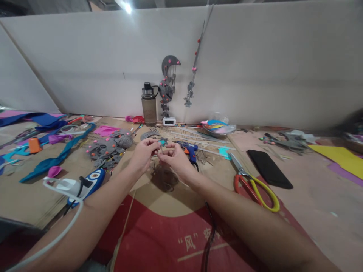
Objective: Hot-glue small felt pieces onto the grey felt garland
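My left hand [146, 154] is closed in a pinch above the cardboard. At its fingertips shows a small teal cutout [162, 142], partly covered by the fingers. Close beside it, my right hand [176, 158] is also pinched, near a thin strand below the cutout; what lies between its fingers is too small to make out. Under both hands, in shadow, is a loose tangle of grey-brown yarn [166, 177]. Just beyond the right hand lies a blue glue gun [193, 152] with an orange trigger. More teal cutouts [224, 152] rest to its right.
Scissors [255, 185] with red and yellow handles and a black phone [269, 169] lie at right. A blue-white power strip [87, 185] sits by the left forearm. Grey felt pieces with pompoms [104, 149] lie left. A bottle [149, 107] and small clock [169, 121] stand behind.
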A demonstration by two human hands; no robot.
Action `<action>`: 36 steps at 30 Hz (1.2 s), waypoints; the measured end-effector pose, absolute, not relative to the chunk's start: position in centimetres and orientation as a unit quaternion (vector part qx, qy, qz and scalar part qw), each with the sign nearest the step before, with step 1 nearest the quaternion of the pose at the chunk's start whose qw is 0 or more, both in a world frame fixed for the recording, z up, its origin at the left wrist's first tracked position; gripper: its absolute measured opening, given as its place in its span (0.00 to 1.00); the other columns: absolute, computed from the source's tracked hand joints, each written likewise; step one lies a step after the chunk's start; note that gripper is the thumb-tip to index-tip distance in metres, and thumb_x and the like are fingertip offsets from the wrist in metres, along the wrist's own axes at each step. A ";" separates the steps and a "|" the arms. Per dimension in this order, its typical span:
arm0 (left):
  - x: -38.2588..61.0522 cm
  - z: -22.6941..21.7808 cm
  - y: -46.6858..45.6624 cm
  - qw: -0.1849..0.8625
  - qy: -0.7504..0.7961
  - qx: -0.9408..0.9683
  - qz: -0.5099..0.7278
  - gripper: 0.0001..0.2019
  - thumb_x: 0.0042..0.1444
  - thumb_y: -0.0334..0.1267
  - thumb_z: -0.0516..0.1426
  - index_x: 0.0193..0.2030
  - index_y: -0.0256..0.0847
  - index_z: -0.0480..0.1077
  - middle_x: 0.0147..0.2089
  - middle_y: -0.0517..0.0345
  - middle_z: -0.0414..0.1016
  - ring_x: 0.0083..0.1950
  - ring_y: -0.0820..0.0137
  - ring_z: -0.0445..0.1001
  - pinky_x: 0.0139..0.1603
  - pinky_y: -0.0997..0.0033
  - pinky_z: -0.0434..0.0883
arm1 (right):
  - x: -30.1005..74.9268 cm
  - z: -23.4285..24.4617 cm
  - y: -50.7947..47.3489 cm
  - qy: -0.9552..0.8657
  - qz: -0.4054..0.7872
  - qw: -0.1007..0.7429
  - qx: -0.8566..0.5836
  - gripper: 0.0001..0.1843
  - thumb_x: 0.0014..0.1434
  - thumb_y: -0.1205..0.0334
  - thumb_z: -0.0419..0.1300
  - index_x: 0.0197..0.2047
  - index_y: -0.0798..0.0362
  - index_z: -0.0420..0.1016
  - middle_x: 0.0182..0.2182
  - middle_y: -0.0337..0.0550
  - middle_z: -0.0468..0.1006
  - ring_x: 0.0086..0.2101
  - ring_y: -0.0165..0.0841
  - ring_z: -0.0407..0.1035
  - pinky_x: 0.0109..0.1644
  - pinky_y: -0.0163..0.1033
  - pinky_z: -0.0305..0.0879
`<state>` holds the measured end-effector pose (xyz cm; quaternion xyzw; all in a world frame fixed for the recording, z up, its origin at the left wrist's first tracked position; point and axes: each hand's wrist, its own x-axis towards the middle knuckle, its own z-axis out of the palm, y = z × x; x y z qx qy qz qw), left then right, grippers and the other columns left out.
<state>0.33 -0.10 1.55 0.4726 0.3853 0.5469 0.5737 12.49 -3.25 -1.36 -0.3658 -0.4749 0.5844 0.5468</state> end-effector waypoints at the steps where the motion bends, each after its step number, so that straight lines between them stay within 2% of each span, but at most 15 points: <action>1: 0.4 1.5 -0.1 0.574 0.382 0.471 0.550 0.12 0.40 0.37 0.66 0.25 0.37 0.66 0.21 0.63 0.68 0.22 0.79 0.64 0.25 0.76 0.60 | 12.5 -1.2 -3.3 -0.472 0.585 0.548 -0.367 0.24 0.45 0.60 0.65 0.41 0.48 0.56 0.27 0.32 0.71 0.25 0.27 0.67 0.33 0.38 0.69; 5: 0.5 1.5 -0.3 0.576 0.381 0.455 0.562 0.14 0.39 0.35 0.66 0.30 0.37 0.66 0.25 0.64 0.69 0.23 0.79 0.66 0.27 0.76 0.63 | 13.2 -0.6 -3.0 -0.502 0.520 0.561 -0.404 0.10 0.48 0.59 0.60 0.32 0.52 0.64 0.26 0.33 0.67 0.23 0.24 0.60 0.25 0.31 0.63; 7: 0.6 1.6 -0.4 0.583 0.383 0.445 0.562 0.16 0.38 0.34 0.67 0.34 0.37 0.67 0.28 0.63 0.71 0.25 0.79 0.68 0.28 0.76 0.65 | 13.7 -0.4 -2.7 -0.526 0.459 0.571 -0.431 0.07 0.50 0.59 0.58 0.31 0.52 0.66 0.27 0.35 0.67 0.24 0.24 0.59 0.24 0.30 0.59; 10: 0.7 1.7 -0.7 0.599 0.379 0.440 0.552 0.19 0.38 0.33 0.67 0.38 0.37 0.68 0.31 0.61 0.72 0.26 0.79 0.69 0.30 0.76 0.68 | 14.2 -0.2 -2.6 -0.554 0.389 0.578 -0.455 0.07 0.53 0.58 0.57 0.31 0.53 0.68 0.26 0.36 0.69 0.25 0.26 0.60 0.28 0.32 0.60; 16: 0.9 1.7 -0.9 0.602 0.372 0.459 0.537 0.17 0.39 0.34 0.67 0.37 0.36 0.69 0.33 0.61 0.73 0.27 0.79 0.70 0.32 0.76 0.70 | 14.8 0.3 -2.9 -0.601 0.301 0.560 -0.483 0.10 0.56 0.57 0.55 0.28 0.54 0.69 0.26 0.38 0.70 0.29 0.29 0.62 0.36 0.35 0.59; 22: 1.1 1.7 -1.2 0.591 0.371 0.481 0.531 0.15 0.40 0.34 0.66 0.36 0.35 0.71 0.36 0.57 0.74 0.31 0.77 0.71 0.35 0.74 0.71 | 15.1 0.3 -3.0 -0.653 0.221 0.523 -0.502 0.13 0.60 0.57 0.52 0.28 0.53 0.71 0.28 0.39 0.73 0.32 0.30 0.65 0.38 0.35 0.58; 30: 1.5 1.8 -1.6 0.573 0.376 0.509 0.521 0.12 0.41 0.35 0.65 0.34 0.34 0.74 0.35 0.55 0.75 0.33 0.74 0.71 0.38 0.71 0.70 | 15.2 0.6 -3.2 -0.689 0.164 0.486 -0.512 0.15 0.63 0.58 0.50 0.27 0.52 0.68 0.28 0.40 0.73 0.31 0.31 0.65 0.36 0.36 0.57; 36: 1.5 1.9 -1.8 0.569 0.385 0.523 0.505 0.11 0.41 0.37 0.66 0.32 0.35 0.75 0.34 0.55 0.75 0.32 0.75 0.70 0.34 0.74 0.68 | 15.4 0.2 -3.0 -0.703 0.151 0.470 -0.511 0.17 0.64 0.56 0.48 0.28 0.52 0.70 0.28 0.42 0.75 0.31 0.31 0.66 0.36 0.36 0.57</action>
